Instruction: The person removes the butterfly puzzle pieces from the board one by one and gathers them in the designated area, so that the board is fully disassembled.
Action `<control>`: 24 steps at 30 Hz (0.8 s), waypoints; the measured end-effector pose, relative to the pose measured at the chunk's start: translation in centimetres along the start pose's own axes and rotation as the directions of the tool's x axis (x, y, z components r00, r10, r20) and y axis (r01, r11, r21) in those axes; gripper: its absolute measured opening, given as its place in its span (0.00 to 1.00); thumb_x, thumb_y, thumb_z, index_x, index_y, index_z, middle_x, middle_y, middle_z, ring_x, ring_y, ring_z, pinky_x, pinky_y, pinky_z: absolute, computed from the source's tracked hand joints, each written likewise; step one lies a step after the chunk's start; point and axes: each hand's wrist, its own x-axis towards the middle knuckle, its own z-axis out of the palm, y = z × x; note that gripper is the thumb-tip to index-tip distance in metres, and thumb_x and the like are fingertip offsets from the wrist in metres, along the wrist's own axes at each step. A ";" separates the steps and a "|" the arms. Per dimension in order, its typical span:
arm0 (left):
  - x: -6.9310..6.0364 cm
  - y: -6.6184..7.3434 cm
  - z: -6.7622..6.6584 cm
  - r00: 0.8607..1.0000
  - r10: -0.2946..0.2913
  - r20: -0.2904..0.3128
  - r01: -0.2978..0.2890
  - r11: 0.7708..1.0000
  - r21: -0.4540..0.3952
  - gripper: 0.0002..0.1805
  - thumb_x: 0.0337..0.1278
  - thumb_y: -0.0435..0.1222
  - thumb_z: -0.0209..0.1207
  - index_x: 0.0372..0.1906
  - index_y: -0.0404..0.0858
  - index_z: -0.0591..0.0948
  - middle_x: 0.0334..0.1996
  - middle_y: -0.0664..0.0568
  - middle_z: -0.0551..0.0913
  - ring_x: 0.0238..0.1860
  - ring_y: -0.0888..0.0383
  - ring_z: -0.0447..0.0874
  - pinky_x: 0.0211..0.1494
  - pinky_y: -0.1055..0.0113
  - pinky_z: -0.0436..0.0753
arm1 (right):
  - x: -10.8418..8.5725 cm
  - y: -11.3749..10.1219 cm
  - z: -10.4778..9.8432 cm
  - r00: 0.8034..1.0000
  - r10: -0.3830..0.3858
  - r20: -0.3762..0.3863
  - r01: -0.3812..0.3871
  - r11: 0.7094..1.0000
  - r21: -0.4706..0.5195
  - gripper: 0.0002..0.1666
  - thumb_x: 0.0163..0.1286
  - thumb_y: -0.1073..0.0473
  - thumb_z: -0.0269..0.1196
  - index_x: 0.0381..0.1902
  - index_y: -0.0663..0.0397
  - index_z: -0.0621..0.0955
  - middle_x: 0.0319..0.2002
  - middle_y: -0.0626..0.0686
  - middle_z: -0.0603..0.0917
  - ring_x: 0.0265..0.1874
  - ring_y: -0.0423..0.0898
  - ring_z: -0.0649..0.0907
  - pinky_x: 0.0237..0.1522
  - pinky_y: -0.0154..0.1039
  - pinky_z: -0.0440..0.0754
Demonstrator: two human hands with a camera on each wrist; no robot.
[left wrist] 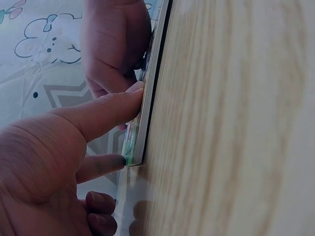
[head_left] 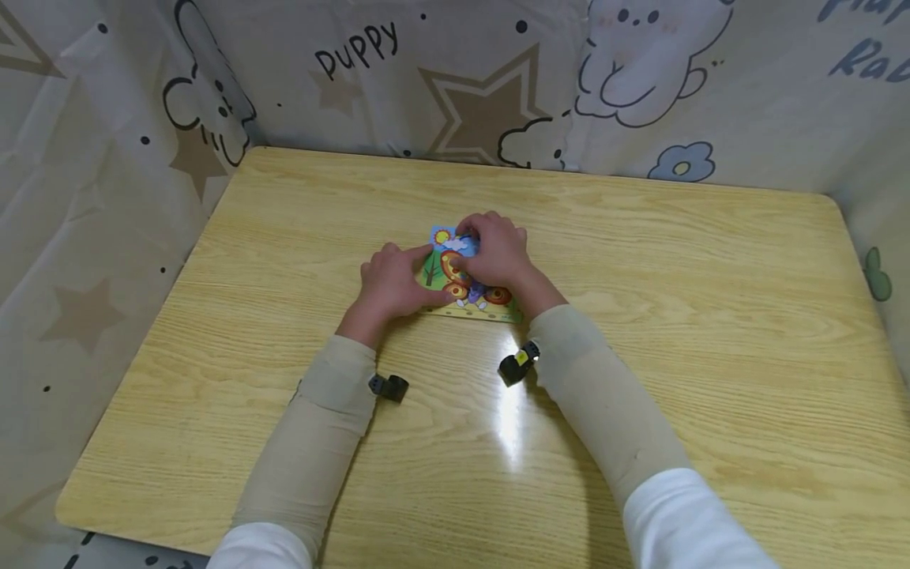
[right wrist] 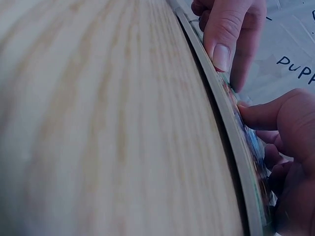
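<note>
A thin jigsaw puzzle board [head_left: 471, 314] with a bright picture of a butterfly, a sun and a tree lies flat on the table. My left hand [head_left: 394, 283] steadies its left side with thumb and forefinger spread; in the left wrist view the thumb presses on the face of the board [left wrist: 146, 125]. Over the upper right part, my right hand [head_left: 500, 251] has thumb and fingers curled about a blue puzzle piece [head_left: 467, 244]. The right hand hides much of that side, and whether the piece sits flat is unclear.
The wooden table [head_left: 711, 316] spreads around the board on every side. A printed cloth [head_left: 384, 95] with stars and cartoon animals hangs behind and beside it. Small black cameras sit at both wrists.
</note>
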 end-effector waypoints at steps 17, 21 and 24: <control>0.1 0.0 0.1 1.000 0.000 0.006 0.000 1.000 -0.027 0.53 0.42 0.63 0.73 0.76 0.49 0.68 0.51 0.42 0.71 0.49 0.44 0.66 0.52 0.48 0.62 | -0.1 0.2 0.0 0.999 0.032 -0.023 -0.030 0.995 0.095 0.28 0.62 0.46 0.73 0.56 0.45 0.77 0.48 0.48 0.75 0.48 0.48 0.72 0.50 0.50 0.58; 0.1 0.0 0.0 1.000 -0.002 0.009 0.003 1.000 -0.026 0.53 0.42 0.62 0.73 0.76 0.49 0.67 0.52 0.42 0.71 0.50 0.44 0.67 0.52 0.47 0.62 | -0.3 0.3 0.0 0.999 0.005 -0.050 0.002 0.990 0.141 0.25 0.60 0.54 0.73 0.55 0.46 0.78 0.46 0.49 0.76 0.47 0.49 0.73 0.50 0.50 0.58; 0.1 0.0 0.1 1.000 -0.005 0.013 0.005 1.000 -0.025 0.54 0.42 0.62 0.73 0.76 0.49 0.67 0.53 0.41 0.71 0.50 0.44 0.67 0.53 0.47 0.62 | -0.4 0.5 0.0 0.997 -0.014 -0.076 0.028 0.982 0.185 0.25 0.55 0.61 0.70 0.53 0.47 0.80 0.44 0.50 0.76 0.46 0.49 0.73 0.49 0.50 0.57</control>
